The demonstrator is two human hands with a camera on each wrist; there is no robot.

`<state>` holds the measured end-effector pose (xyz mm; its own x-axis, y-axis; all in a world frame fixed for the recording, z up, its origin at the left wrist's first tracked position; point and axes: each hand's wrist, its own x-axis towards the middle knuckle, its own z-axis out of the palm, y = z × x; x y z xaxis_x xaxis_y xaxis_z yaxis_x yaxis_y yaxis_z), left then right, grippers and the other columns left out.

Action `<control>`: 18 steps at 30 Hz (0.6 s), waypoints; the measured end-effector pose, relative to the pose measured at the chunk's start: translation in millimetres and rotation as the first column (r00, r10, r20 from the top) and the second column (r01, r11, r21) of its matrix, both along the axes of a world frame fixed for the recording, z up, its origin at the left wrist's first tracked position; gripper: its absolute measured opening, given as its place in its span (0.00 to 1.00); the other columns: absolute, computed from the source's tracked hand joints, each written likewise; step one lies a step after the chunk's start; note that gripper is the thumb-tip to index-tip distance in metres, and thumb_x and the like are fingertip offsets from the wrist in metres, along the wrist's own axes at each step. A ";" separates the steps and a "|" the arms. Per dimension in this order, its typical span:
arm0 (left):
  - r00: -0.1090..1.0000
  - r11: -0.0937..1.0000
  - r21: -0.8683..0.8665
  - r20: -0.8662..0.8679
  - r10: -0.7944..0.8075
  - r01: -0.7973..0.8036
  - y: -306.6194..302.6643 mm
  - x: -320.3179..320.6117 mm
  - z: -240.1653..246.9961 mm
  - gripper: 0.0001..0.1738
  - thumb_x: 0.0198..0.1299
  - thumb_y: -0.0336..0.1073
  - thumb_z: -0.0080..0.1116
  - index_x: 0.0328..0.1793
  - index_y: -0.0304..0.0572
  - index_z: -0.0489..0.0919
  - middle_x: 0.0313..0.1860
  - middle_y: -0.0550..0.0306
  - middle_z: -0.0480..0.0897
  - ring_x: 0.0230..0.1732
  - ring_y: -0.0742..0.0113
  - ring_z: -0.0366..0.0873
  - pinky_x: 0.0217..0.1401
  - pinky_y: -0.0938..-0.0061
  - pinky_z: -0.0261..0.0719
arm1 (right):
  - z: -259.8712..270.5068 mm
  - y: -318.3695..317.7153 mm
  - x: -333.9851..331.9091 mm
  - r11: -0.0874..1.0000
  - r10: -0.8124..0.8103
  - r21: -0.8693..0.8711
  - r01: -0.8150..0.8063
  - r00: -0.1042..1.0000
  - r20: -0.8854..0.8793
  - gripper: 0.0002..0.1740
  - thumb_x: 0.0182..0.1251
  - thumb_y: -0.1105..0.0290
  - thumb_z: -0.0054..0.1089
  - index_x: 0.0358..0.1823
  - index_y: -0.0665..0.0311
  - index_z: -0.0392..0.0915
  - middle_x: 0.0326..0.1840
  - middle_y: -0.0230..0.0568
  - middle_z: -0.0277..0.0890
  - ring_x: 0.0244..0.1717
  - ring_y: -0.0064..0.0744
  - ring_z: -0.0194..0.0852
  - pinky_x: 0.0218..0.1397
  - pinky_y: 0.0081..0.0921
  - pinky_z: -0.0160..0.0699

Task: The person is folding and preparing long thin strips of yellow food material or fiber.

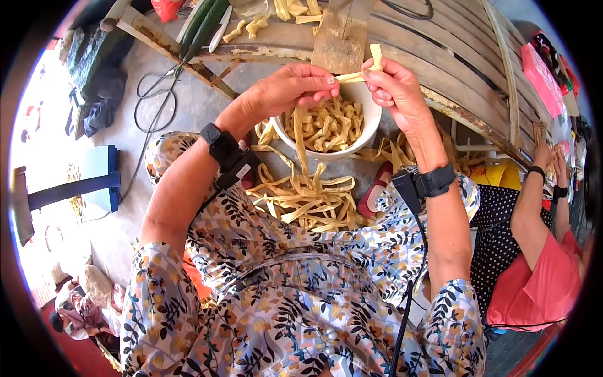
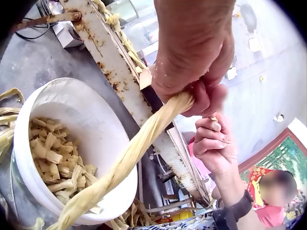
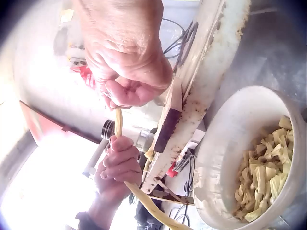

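A long pale-yellow strip (image 1: 301, 141) hangs from the left hand (image 1: 290, 88), which pinches it above the white bucket (image 1: 281, 130). To its right, the right hand (image 1: 397, 91) pinches the same strip, with a short end sticking up past the fingers and a taut piece between the hands. In the left wrist view the twisted strip (image 2: 124, 163) runs down from the curled fingers of the left hand (image 2: 196, 57). The right wrist view has the right hand (image 3: 127, 62) above the left hand (image 3: 120, 165). Short knotted yellow pieces (image 1: 333, 129) lie in the bucket.
Loose yellow strips (image 1: 308, 198) are heaped on the floor below the bucket. A slatted wooden bench (image 1: 414, 44) with a rusty frame stands beyond it, holding green cucumber-like objects (image 1: 204, 28) and several yellow pieces. Another person in red (image 1: 534, 276) sits at the right.
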<state>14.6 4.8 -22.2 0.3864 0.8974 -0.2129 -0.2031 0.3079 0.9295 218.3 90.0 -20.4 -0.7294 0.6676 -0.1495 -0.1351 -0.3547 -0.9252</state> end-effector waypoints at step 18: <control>0.997 0.998 -0.063 0.083 -0.001 0.006 7.1 0.9 -6.9 0.13 0.64 0.38 0.45 0.35 0.36 0.75 0.18 0.71 0.67 0.15 0.86 0.57 0.18 0.91 0.55 | 10.4 1.5 -6.9 0.938 -0.329 0.160 0.307 0.934 0.138 0.10 0.58 0.68 0.57 0.35 0.67 0.79 0.32 0.32 0.77 0.34 0.18 0.73 0.32 0.13 0.74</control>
